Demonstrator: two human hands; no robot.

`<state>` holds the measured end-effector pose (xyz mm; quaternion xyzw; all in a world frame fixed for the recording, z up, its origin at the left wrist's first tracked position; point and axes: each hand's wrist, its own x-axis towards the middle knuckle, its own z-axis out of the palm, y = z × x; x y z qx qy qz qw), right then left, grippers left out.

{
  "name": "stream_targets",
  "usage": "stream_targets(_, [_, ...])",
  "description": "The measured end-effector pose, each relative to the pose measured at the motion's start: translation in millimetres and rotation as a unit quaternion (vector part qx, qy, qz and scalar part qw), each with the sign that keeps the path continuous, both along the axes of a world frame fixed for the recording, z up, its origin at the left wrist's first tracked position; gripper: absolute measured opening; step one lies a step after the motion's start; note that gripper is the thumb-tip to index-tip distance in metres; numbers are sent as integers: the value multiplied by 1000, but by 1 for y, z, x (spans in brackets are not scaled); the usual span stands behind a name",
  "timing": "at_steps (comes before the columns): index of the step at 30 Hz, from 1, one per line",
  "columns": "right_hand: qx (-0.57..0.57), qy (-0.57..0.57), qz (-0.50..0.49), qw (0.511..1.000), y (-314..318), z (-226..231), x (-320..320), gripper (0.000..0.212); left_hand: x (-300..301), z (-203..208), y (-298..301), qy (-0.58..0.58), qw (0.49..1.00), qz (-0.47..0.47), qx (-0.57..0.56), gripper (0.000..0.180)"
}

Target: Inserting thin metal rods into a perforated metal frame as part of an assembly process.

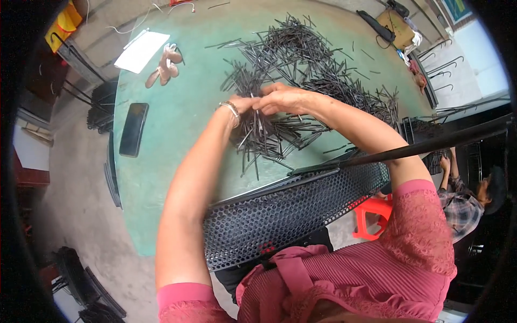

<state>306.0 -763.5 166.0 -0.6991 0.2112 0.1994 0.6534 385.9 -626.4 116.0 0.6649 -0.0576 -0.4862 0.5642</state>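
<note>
Both hands meet over loose thin black strips, some lying crosswise and some standing up in a tuft beyond the fingers. My left hand (pixel 245 103), with a bracelet at the wrist, is closed at the near side of this tuft. From the right, my right hand (pixel 283 99) reaches in, its fingertips pinched together beside the left fingers. Both seem to grip a few strips, though the fingers partly hide them. A large heap of black strips (pixel 331 72) spreads behind and to the right. Across my lap leans a black perforated panel (pixel 280 212) against the table edge.
The green table (pixel 177 129) carries a dark phone (pixel 133 129), white paper (pixel 142 51) and small brownish pieces (pixel 164 67) at the left. A long black bar (pixel 425 144) crosses near my right forearm. A red stool (pixel 371 218) and another person (pixel 463 210) are at the right.
</note>
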Motion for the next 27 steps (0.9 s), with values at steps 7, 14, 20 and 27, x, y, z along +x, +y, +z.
stream_targets(7, [-100,-89,122,983,-21,61,-24,56,-6,6,17,-12,993,43,-113,38])
stream_targets(14, [-126,-113,77,983,-43,63,-68,41,5,-19,21,-414,876,91,-231,54])
stream_targets(20, [-106,-109,35,988,-57,57,-91,37,-18,4,4,-230,940,144,-205,38])
stream_targets(27, [-73,-112,46,990,-38,51,-90,34,54,-17,25,132,920,269,-251,29])
